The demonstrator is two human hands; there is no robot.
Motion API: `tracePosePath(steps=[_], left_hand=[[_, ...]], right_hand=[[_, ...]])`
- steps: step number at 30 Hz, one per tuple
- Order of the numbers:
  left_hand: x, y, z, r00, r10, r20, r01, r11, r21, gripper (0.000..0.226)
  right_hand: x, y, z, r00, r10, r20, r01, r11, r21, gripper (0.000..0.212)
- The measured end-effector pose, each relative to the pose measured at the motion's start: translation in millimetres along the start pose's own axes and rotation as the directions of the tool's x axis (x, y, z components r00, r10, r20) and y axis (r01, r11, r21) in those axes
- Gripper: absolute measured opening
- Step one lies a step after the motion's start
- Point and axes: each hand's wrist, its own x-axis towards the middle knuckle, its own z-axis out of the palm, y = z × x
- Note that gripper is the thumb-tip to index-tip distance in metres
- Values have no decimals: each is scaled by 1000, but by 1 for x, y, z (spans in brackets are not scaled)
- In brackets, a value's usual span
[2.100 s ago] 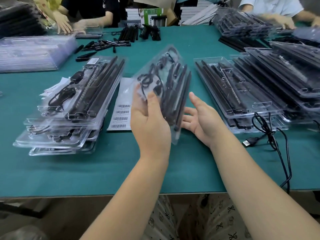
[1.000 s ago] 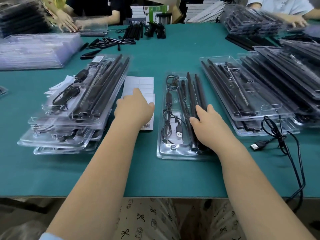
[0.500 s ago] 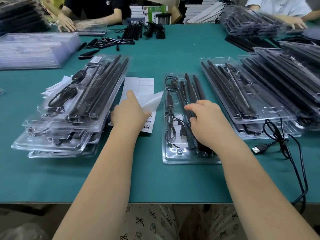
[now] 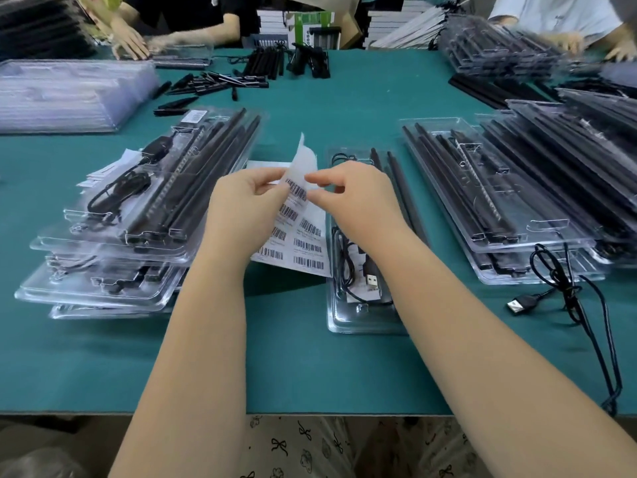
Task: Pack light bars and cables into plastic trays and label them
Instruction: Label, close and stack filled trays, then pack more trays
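A white sheet of barcode labels (image 4: 303, 243) is lifted off the green table, its upper part curled up. My left hand (image 4: 244, 205) holds the sheet at its left edge. My right hand (image 4: 351, 198) pinches a barcode label (image 4: 297, 192) near the sheet's top with thumb and forefinger. Under my right wrist lies a clear plastic tray (image 4: 358, 315) holding black light bars and a coiled USB cable.
A stack of packed trays (image 4: 113, 270) lies at the left, more stacks of trays (image 4: 517, 208) at the right. A loose black USB cable (image 4: 565, 291) trails off the right front edge. Loose black bars (image 4: 213, 84) and other people's hands are at the far side.
The tray was set down on the table. My left hand lifted the label sheet from the table, and my right hand left the tray and came to pinch a label.
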Motion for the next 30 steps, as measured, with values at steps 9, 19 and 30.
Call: tracePosePath(steps=[9,19,30], left_hand=[[-3,5,2,994,25,104,-23,999,-23,37],[-1,3,3,996,-39,75,45,995,-87,41],[5,-2,6,994,-89,-56,79,983,-165,40]], right_hand=[[-6,-3,12,932,-277,-233,277,960,-35,17],[-1,-1,18,831,-467,-302,396,878,-269,8],[-7,2,27,742,-564,-363,485,825,-290,12]])
